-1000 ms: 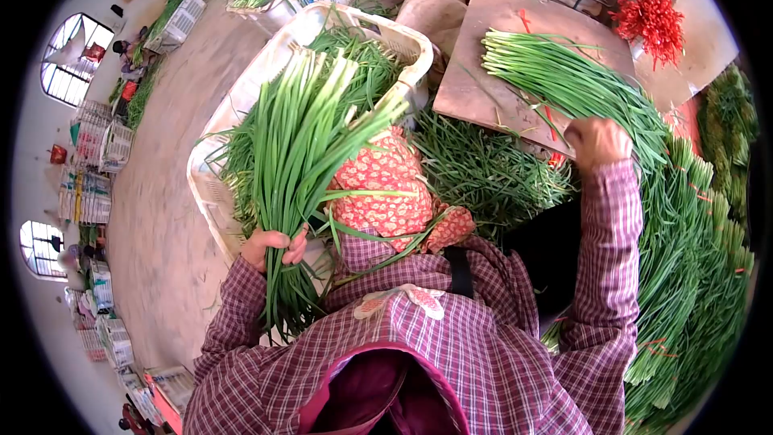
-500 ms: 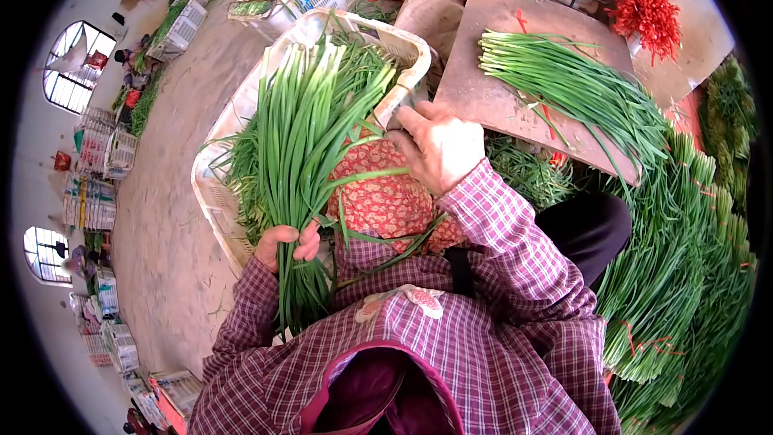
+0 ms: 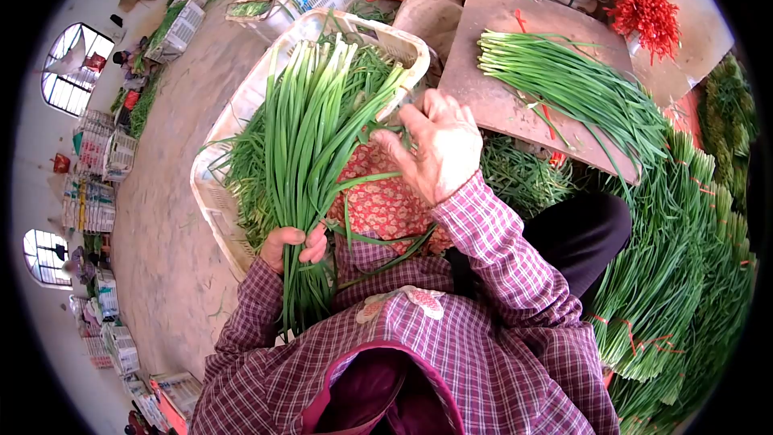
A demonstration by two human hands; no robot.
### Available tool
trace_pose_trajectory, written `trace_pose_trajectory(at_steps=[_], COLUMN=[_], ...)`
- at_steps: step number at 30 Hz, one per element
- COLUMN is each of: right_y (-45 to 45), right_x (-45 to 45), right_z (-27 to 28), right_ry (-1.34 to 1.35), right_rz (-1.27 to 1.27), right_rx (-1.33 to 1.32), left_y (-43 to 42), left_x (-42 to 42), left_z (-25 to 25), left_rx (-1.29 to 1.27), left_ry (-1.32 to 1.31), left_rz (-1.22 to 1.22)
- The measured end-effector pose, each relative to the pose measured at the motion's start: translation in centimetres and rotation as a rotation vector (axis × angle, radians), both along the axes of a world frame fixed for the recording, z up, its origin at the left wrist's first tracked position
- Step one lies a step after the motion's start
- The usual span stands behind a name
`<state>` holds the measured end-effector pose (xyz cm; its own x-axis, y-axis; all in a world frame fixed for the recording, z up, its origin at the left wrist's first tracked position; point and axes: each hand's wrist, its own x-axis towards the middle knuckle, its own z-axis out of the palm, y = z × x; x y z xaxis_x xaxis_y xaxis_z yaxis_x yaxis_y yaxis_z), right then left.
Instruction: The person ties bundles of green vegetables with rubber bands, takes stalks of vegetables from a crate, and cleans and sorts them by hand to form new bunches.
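Observation:
My left hand is closed around a thick bunch of garlic chives. The pale cut ends point away from me and the leaf tips hang below my fist. My right hand is just right of the bunch, thumb and forefinger apart, with a bit of green leaf near the fingertips. I cannot make out a firm hold on that leaf. A few loose leaves stick out from the bunch toward the right hand, above a red flowered cloth on my lap.
Behind the bunch is a white plastic crate with more greens. On a board to the right lies another bunch of chives. Tied bundles are piled at the far right. Red ties hang at the upper right.
My right hand has shifted slightly, its fingers bending and the thumb moving left toward the bunch. The left hand keeps its grip, and the bunch has moved a little to the right.

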<state>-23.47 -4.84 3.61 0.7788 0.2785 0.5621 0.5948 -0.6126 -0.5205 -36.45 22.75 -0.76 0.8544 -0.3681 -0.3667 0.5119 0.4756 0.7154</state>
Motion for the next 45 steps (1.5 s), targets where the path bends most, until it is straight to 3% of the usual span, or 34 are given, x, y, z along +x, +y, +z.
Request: trace_pose_trajectory(at_steps=[7, 11, 15, 18, 19, 23, 25, 26, 27, 29, 31, 33, 35, 37, 42, 43, 45], right_y=[0.7, 1.2, 1.3, -0.8, -1.7, -7.1, -10.3, -11.6, -12.8, -12.7, -10.5, -8.3, -5.5, -3.8, -3.7, -5.0, -7.3], right_x=[0.4, 0.7, 2.0, 4.0, 4.7, 6.5, 6.9, 7.0, 7.2, 5.3, 2.2, 1.0, 0.4, 2.1, 7.6, 7.5, 6.6], right_z=[-0.9, -1.2, -2.7, -2.9, -3.1, -1.1, -0.6, -1.3, -2.5, -4.7, -5.9, -6.8, -4.1, -3.9, -3.2, -2.4, -1.8], right_ry=[0.067, 0.210, 0.352, 1.062, 1.103, 0.892, 0.743, 0.731, 0.715, 0.376, 0.429, 0.726, 0.906, 0.937, 0.876, 0.840, 0.581], right_rz=[-0.032, 0.094, 0.278, 0.617, 0.773, 0.820, 0.717, 0.523, 0.317, 0.046, -0.128, 0.364, 0.645, 0.731, 0.660, 0.583, 0.125], right_rx=[0.075, 0.323, 0.636, 1.279, 1.473, 1.652, 1.523, 1.330, 0.909, -0.032, -0.425, 0.210, 0.487, 0.677, 0.886, 0.876, 0.690], left_y=[-0.3, 0.0, 0.0, 0.4, 0.6, 1.6, 2.0, 2.1, 2.0, 1.2, 0.1, -1.4, -3.5, -6.3, -13.5, -14.4, -14.4], left_x=[0.3, 0.3, 0.2, -0.1, -0.3, -0.7, -0.8, -0.8, -0.8, -0.5, 0.0, 1.2, 2.6, 4.0, 5.6, 5.5, 5.9], left_z=[0.0, -0.3, -0.1, -0.3, -0.3, -0.9, -1.2, -1.2, -1.0, -0.1, 0.9, 1.8, 2.6, 3.3, 6.9, 7.4, 6.1], left_rx=[0.013, 0.028, 0.016, 0.029, 0.038, 0.048, 0.028, 0.008, 0.008, 0.011, 0.026, 0.042, 0.085, 0.101, 0.268, 0.283, 0.158], left_ry=[-0.010, -0.001, -0.010, -0.028, -0.013, 0.003, 0.005, 0.007, 0.004, -0.015, -0.037, -0.062, -0.122, -0.146, -0.193, -0.198, -0.165], left_rz=[-0.062, -0.069, -0.060, -0.064, -0.047, -0.019, 0.003, 0.018, 0.023, 0.043, 0.050, 0.061, 0.016, 0.038, 0.083, 0.072, 0.084])
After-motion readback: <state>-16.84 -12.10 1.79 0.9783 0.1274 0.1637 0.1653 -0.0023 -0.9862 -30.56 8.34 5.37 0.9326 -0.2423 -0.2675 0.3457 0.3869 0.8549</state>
